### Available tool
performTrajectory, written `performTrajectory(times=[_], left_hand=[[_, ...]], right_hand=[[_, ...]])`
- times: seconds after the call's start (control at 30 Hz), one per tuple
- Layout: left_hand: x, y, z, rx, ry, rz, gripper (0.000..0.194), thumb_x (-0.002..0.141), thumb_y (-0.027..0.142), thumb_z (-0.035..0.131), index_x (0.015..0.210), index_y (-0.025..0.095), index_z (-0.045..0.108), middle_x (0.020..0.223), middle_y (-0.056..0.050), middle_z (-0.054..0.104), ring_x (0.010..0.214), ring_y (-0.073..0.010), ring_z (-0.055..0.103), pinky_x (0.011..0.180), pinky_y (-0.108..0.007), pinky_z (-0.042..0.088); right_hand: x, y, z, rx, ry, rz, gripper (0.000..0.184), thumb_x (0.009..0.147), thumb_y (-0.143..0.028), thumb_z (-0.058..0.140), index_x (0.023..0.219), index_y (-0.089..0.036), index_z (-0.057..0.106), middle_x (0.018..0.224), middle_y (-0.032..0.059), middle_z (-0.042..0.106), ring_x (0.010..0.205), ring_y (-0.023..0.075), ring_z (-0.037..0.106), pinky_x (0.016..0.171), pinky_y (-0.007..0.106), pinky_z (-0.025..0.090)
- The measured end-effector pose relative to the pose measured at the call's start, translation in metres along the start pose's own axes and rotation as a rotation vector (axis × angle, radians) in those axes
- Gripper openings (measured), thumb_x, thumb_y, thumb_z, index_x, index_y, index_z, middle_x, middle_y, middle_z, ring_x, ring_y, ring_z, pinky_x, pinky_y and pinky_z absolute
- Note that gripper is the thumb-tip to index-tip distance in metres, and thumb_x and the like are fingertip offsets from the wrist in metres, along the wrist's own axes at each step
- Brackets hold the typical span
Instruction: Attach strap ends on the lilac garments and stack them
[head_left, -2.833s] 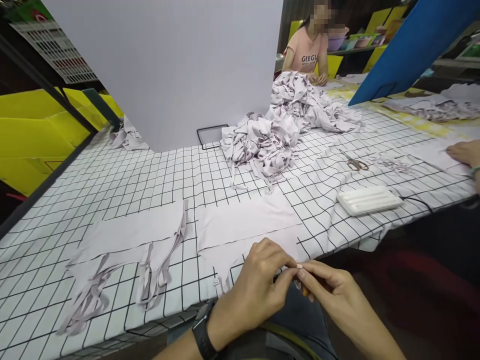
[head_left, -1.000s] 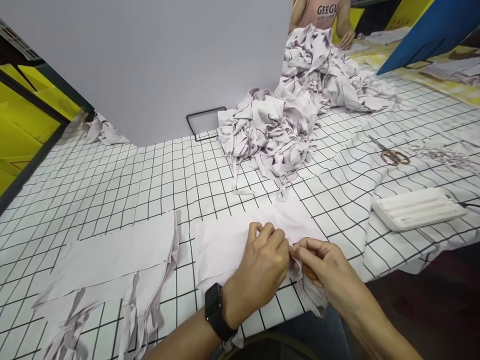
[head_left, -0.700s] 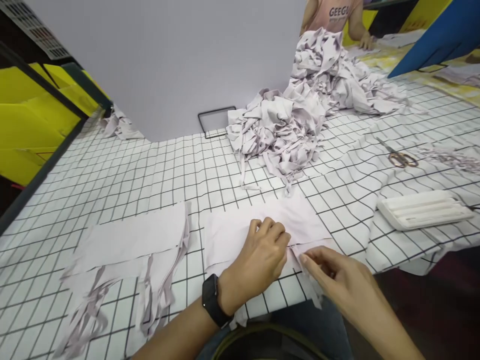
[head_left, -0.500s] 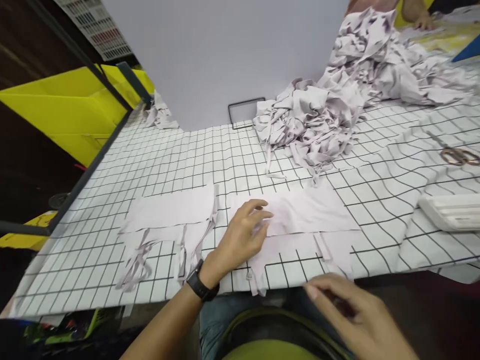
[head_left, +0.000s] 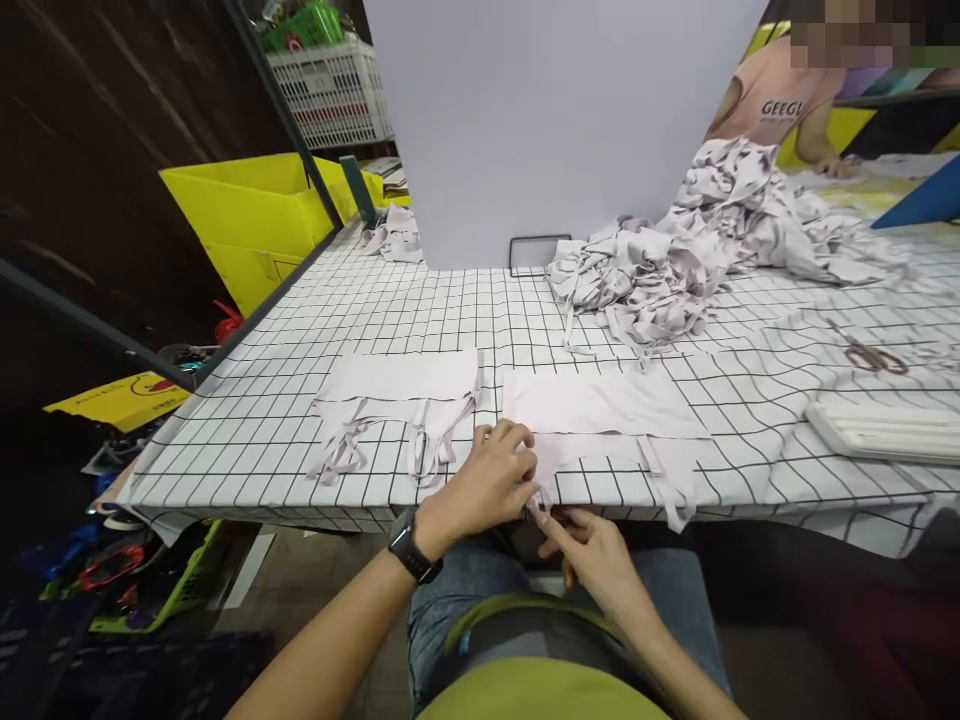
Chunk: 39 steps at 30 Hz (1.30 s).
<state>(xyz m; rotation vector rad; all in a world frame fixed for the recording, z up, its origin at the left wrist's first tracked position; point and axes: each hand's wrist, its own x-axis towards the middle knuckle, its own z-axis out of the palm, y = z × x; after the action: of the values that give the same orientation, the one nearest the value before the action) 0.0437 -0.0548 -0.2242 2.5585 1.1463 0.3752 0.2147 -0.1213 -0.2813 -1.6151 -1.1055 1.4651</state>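
Where the left hand [head_left: 480, 485] grips: strap [head_left: 537, 503] at the right piece's near left corner; fingers curled, clamped on it.
Right hand [head_left: 600, 565]: just right and nearer, thumb tip touching the strap's near end; clamped or not, cannot tell.
Orange bit [head_left: 568, 573]: under right-hand fingers, too small to tell.
Watch [head_left: 409, 545]: black, left wrist.
Right piece [head_left: 600, 400]: pale, flat along near edge of table [head_left: 420, 310], fold line across, another strap end hanging at its near right.
Left piece [head_left: 397, 378]: same pale cloth, just left, flat, straps bunched toward near side.
Table cover: white, black grid.
White case [head_left: 885, 430]: right, near edge, well apart from hands.
Scissors [head_left: 876, 358]: lying beyond the case, blurred.
Pile [head_left: 637, 275]: crumpled pale cloth, far side, running on to far right.
Board [head_left: 562, 120]: grey, upright, far, left of pile; black wire [head_left: 540, 238] at foot.
Yellow box [head_left: 247, 210]: far left, beside table edge.
Crate [head_left: 330, 100]: white, beyond yellow box.
Co-worker [head_left: 780, 90]: far right behind pile, pink shirt, one hand on table.
Blue board [head_left: 922, 195]: far right, tilted.
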Motion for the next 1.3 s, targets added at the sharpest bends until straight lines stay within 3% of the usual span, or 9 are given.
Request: performTrajectory(times=[0.23,0.33,0.47,0.6,0.77,0.87,1.07,1.17,1.3], left_hand=[[-0.045,0.014,0.003,-0.067,0.154,0.009,0.009,0.089,0.022,0.065,0.081,0.019,0.064,0.123,-0.011,0.06,0.122,-0.0303,0.05,0.099,-0.048,0.044],[-0.031,0.008,0.012,-0.057,0.254,0.011,0.012,0.095,0.016,0.056,0.097,0.02,0.067,0.119,-0.01,0.064,0.117,-0.0246,0.056,0.104,-0.046,0.043],[-0.003,0.005,0.024,-0.026,0.195,0.067,0.032,0.099,0.029,0.059,0.129,0.019,0.06,0.136,-0.014,0.059,0.128,-0.0259,0.054,0.112,-0.047,0.042],[0.005,0.005,0.034,0.048,0.105,0.028,0.042,0.098,0.041,0.06,0.133,0.018,0.055,0.142,-0.017,0.056,0.132,-0.0286,0.053,0.114,-0.051,0.039],[0.003,0.001,0.042,0.067,0.095,0.015,0.045,0.101,0.048,0.052,0.136,0.018,0.053,0.147,-0.015,0.053,0.139,-0.0266,0.048,0.122,-0.051,0.029],[0.004,-0.001,0.044,0.073,0.093,0.008,0.046,0.102,0.048,0.052,0.137,0.018,0.052,0.148,-0.015,0.053,0.141,-0.026,0.047,0.123,-0.05,0.026],[0.006,-0.001,0.042,0.067,0.096,0.013,0.045,0.101,0.048,0.054,0.136,0.019,0.054,0.148,-0.014,0.053,0.14,-0.0264,0.048,0.124,-0.05,0.024],[0.006,-0.001,0.04,0.064,0.094,0.014,0.047,0.1,0.047,0.055,0.136,0.017,0.055,0.147,-0.015,0.054,0.139,-0.0271,0.049,0.124,-0.05,0.024],[0.006,-0.001,0.039,0.061,0.086,0.013,0.048,0.1,0.046,0.056,0.136,0.014,0.055,0.146,-0.016,0.054,0.139,-0.0273,0.048,0.124,-0.05,0.024]], right_hand=[[0.003,0.016,-0.009,0.052,-0.081,-0.096,0.054,0.062,-0.069,0.079,0.069,-0.016,0.072,0.061,0.0018,0.065,0.059,0.0166,0.055,0.061,0.029,0.046],[0.001,0.015,-0.013,0.019,-0.097,-0.148,0.048,0.062,-0.065,0.082,0.063,-0.018,0.071,0.069,0.0031,0.067,0.074,0.021,0.059,0.074,0.031,0.046],[0.0,0.012,-0.012,0.038,-0.189,-0.151,0.053,0.071,-0.071,0.074,0.07,-0.018,0.068,0.071,0.0038,0.069,0.076,0.0224,0.063,0.079,0.033,0.048],[-0.014,0.005,-0.015,0.059,-0.283,-0.124,0.055,0.078,-0.072,0.068,0.077,-0.017,0.071,0.067,0.006,0.071,0.074,0.0233,0.068,0.083,0.036,0.051],[-0.05,0.002,-0.033,-0.093,-0.308,-0.124,0.051,0.084,-0.066,0.066,0.065,-0.02,0.075,0.08,0.0088,0.076,0.097,0.0306,0.069,0.097,0.038,0.046],[-0.073,0.007,-0.045,-0.186,-0.246,-0.114,0.051,0.086,-0.065,0.063,0.063,-0.021,0.075,0.083,0.0079,0.076,0.098,0.0316,0.069,0.094,0.036,0.048],[-0.102,0.012,-0.062,-0.144,-0.228,0.016,0.047,0.086,-0.063,0.065,0.081,-0.02,0.081,0.081,0.0066,0.074,0.072,0.021,0.065,0.06,0.025,0.047],[-0.11,0.008,-0.066,-0.079,-0.224,0.061,0.047,0.086,-0.063,0.067,0.088,-0.018,0.081,0.088,0.0085,0.075,0.073,0.02,0.064,0.062,0.026,0.048],[-0.121,0.001,-0.073,-0.009,-0.157,0.113,0.059,0.081,-0.062,0.074,0.127,-0.025,0.071,0.086,0.0065,0.078,0.079,0.0224,0.068,0.072,0.03,0.052]])
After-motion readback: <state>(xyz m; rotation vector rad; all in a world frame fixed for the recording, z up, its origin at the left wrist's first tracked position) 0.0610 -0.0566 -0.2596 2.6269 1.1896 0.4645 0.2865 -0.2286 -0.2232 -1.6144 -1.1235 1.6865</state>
